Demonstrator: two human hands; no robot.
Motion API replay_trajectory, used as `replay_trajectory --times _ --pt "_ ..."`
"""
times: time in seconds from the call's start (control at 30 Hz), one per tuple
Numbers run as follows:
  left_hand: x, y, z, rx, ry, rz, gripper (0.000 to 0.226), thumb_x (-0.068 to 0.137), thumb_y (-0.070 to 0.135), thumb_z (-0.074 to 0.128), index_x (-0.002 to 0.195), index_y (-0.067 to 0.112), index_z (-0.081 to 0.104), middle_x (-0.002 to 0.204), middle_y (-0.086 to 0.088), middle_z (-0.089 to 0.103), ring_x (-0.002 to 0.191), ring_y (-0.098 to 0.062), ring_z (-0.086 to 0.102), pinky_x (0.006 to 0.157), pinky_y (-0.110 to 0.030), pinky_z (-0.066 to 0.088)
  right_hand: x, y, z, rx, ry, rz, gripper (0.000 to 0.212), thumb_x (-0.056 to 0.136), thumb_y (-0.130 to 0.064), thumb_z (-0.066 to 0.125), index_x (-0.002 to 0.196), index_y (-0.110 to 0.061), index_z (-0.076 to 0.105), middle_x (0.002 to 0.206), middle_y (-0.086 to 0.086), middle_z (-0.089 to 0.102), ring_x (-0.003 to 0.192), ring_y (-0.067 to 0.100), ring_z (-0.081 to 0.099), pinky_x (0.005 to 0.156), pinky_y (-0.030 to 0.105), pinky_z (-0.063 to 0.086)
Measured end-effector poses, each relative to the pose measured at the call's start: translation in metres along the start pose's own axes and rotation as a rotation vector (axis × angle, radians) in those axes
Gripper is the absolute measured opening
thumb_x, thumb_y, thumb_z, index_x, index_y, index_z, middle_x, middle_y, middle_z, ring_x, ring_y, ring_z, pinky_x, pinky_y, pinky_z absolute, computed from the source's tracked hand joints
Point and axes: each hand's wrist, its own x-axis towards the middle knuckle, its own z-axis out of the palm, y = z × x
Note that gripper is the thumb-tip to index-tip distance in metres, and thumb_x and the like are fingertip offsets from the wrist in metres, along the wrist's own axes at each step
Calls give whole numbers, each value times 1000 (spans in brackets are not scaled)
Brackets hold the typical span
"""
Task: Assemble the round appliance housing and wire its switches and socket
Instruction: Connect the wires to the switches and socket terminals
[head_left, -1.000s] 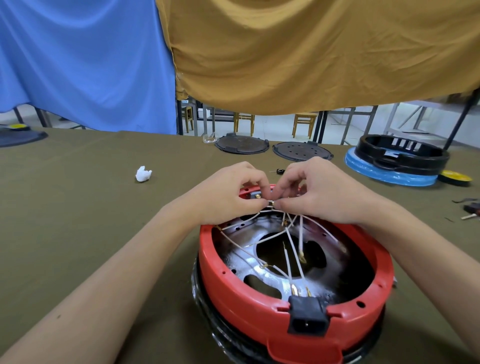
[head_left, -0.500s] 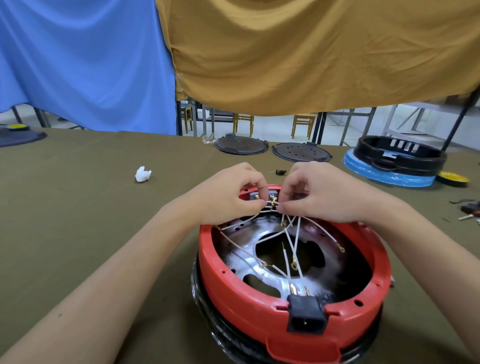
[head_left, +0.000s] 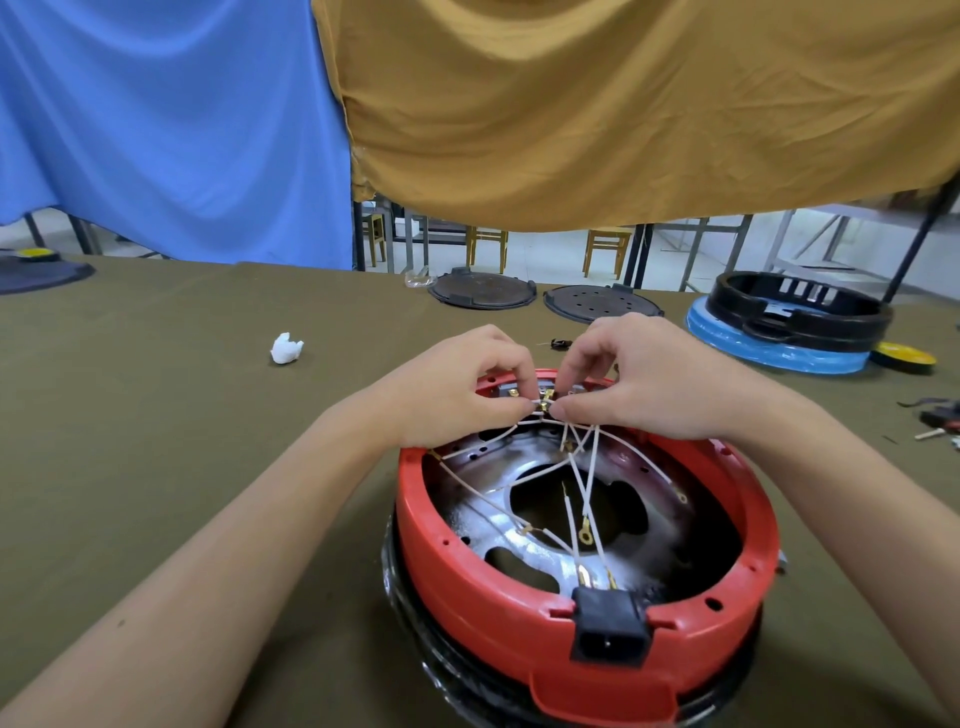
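Observation:
A round red housing (head_left: 467, 587) lies upside down on the olive table, over a black base. A black power socket (head_left: 609, 631) sits in its near rim. Several white wires (head_left: 582, 483) with brass terminals cross the shiny metal plate inside. At the far rim, my left hand (head_left: 457, 392) pinches a white wire with a brass terminal. My right hand (head_left: 649, 379) pinches beside it, fingertips almost touching the left ones. The switch under my fingers is mostly hidden.
Two dark round lids (head_left: 483, 288) (head_left: 602, 304) lie at the table's far edge. A black ring on a blue-wrapped base (head_left: 789, 332) stands far right, with a yellow disc (head_left: 904, 356) beside it. A white crumpled scrap (head_left: 285, 348) lies left. Small tools (head_left: 935, 421) rest at the right edge.
Both hands stay at the far rim, fingertips shifting slightly on the terminal. The loose wires hanging below them have swung a little.

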Motion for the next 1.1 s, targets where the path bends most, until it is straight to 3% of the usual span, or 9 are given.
replay_trajectory --times 0.07,0.1,0.27,0.9,1.1 --pt "0 0 0 -8 -4 -1 3 89 29 67 88 32 67 116 7 54 106 -7 56 100 -33 42 -1 1 -1 -33 7 22 19 75 -49 78 83 -32 73 85 -11 66 81 -2 59 68 14 45" --pt "0 0 0 -11 -5 -2 3 88 28 67 88 32 67 116 7 54 106 -7 56 100 -32 41 -1 2 -1 -34 3 27 19 75 -50 77 82 -32 73 85 -11 67 80 -1 59 69 15 45" --pt "0 1 0 -6 -10 -3 5 88 29 67 87 34 66 116 7 54 107 -8 55 100 -33 42 0 -1 0 8 -25 19 14 76 -45 77 77 -31 75 88 -1 70 81 13 63 78 37 53" --pt "0 3 -1 19 -12 -12 3 88 33 66 86 33 68 117 10 54 105 -5 55 98 -31 42 3 1 7 63 -32 -40 5 77 -24 81 79 -22 77 88 -6 60 73 4 57 67 15 43" --pt "0 3 -1 20 -13 -21 3 89 33 66 86 34 67 118 9 53 105 -9 56 98 -34 43 3 2 4 80 -12 -26 6 76 -28 82 80 -25 78 87 -8 61 73 2 57 67 17 44"
